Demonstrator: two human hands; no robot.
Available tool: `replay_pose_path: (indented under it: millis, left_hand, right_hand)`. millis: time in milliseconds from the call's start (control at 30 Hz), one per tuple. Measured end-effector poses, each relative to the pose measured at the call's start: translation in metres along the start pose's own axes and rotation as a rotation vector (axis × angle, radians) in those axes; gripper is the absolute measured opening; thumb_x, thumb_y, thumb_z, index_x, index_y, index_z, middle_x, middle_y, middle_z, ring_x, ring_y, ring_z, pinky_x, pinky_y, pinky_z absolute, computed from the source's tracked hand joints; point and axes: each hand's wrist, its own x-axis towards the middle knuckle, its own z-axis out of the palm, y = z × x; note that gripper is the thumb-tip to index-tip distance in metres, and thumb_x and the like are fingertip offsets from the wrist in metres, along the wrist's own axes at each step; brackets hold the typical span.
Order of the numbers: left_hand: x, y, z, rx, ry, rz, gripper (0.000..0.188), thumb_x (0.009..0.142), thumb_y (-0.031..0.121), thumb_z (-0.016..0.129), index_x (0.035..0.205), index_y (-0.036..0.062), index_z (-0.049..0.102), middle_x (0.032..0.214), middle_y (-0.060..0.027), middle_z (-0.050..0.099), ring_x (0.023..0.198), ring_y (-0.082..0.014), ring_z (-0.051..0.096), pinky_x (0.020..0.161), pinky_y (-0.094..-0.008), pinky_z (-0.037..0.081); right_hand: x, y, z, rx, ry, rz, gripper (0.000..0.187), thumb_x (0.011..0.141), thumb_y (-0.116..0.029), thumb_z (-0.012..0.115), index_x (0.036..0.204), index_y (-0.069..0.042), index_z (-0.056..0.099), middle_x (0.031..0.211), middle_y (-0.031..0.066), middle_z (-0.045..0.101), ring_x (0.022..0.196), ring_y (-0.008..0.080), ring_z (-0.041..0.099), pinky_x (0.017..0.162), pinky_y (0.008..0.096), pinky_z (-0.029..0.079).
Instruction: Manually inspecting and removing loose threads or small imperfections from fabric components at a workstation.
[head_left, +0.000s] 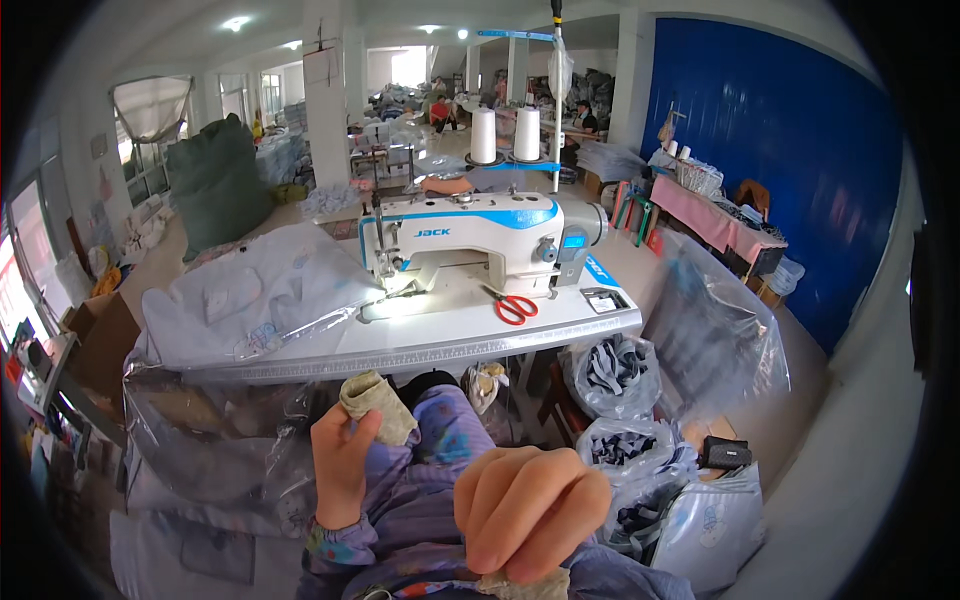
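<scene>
My left hand, raised in front of the table edge, pinches a small folded piece of beige cloth between thumb and fingers. Close to the camera, my right hand is curled with its fingertips down on a second beige cloth bit at the lower edge. Whether the two beige parts belong to one cloth I cannot tell. Beyond both hands stands a white and blue sewing machine, its needle area lit. Red-handled scissors lie on the table in front of it, touched by neither hand.
Light grey fabric covers the table's left end. Clear bags of dark and pale strips stand at the right, near a black case. Two white thread cones rise behind the machine. Other people sit far back.
</scene>
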Motion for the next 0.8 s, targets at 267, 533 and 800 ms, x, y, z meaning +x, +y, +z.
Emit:
replay_pose_path:
  millis: [267,533,800]
  left_hand:
    - [-0.003,0.000,0.002,0.025,-0.002,0.054,0.020,0.093,0.002,0.065,0.110,-0.0077,0.068,0.102,-0.0036,0.069,0.094,-0.0087,0.061,0.084,-0.0260,0.049]
    - [-0.005,-0.002,0.004,-0.061,-0.024,0.033,0.023,0.095,0.004,0.066,0.115,-0.0073,0.067,0.106,-0.0058,0.071,0.096,-0.0104,0.063,0.087,-0.0271,0.050]
    - [-0.003,-0.010,-0.003,-0.042,-0.019,0.013,0.023,0.095,0.004,0.066,0.115,-0.0067,0.067,0.107,-0.0054,0.070,0.098,-0.0107,0.063,0.088,-0.0274,0.049]
  right_hand:
    - [-0.007,-0.005,-0.006,-0.150,0.191,-0.061,0.017,0.091,-0.007,0.072,0.090,-0.001,0.056,0.107,0.0202,0.056,0.066,0.0226,0.059,0.051,0.0311,0.047]
    - [-0.007,-0.004,-0.010,-0.045,0.626,-0.099,0.022,0.087,-0.002,0.073,0.093,0.002,0.052,0.108,0.0217,0.055,0.057,0.0157,0.051,0.048,0.0293,0.043]
    - [-0.006,-0.005,0.000,-0.087,0.465,-0.115,0.019,0.085,-0.006,0.080,0.084,0.005,0.064,0.103,0.0259,0.061,0.063,0.0181,0.058,0.057,0.0297,0.053]
